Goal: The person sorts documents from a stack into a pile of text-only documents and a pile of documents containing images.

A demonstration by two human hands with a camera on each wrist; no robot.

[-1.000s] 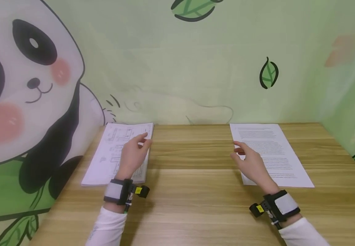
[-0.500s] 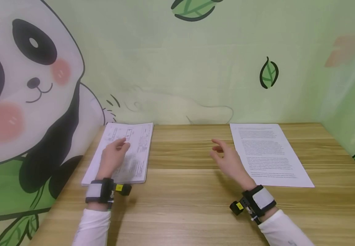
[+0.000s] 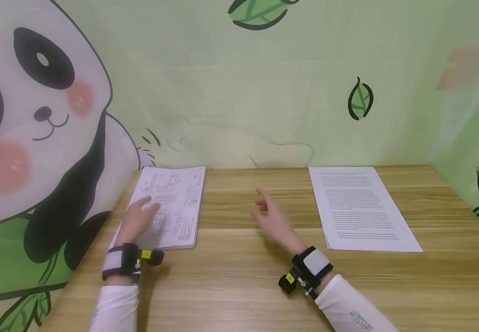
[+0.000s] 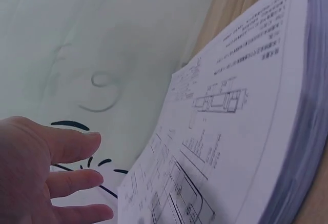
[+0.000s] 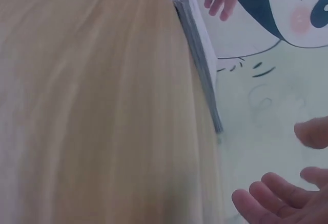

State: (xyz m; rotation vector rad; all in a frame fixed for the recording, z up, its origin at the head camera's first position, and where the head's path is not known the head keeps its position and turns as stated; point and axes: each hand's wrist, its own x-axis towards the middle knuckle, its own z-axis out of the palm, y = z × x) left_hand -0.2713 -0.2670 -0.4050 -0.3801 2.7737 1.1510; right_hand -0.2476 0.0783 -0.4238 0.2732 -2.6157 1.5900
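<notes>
A thick stack of paper [image 3: 183,203] printed with technical drawings lies at the left of the table. Over its left part hovers my left hand [image 3: 136,218], fingers relaxed and holding nothing. The left wrist view shows the drawings on the top sheet [image 4: 230,126] with my thumb and fingers apart from it. My right hand [image 3: 276,220] is above the middle of the table, between the stack and a sheet of printed text [image 3: 357,212] on the right. Its fingers [image 5: 277,193] are loosely bent with nothing between them. Beyond them, the right wrist view shows the stack's edge [image 5: 197,44].
The wooden table [image 3: 231,281] runs back to a green wall covering [image 3: 223,83] printed with a panda and leaves. Each wrist wears a strap with a small camera, the left camera [image 3: 153,257] and the right camera [image 3: 288,282].
My right hand has moved left, away from the text sheet to mid-table. My left hand has shifted left and slightly nearer over the stack. Both paper piles stay in place.
</notes>
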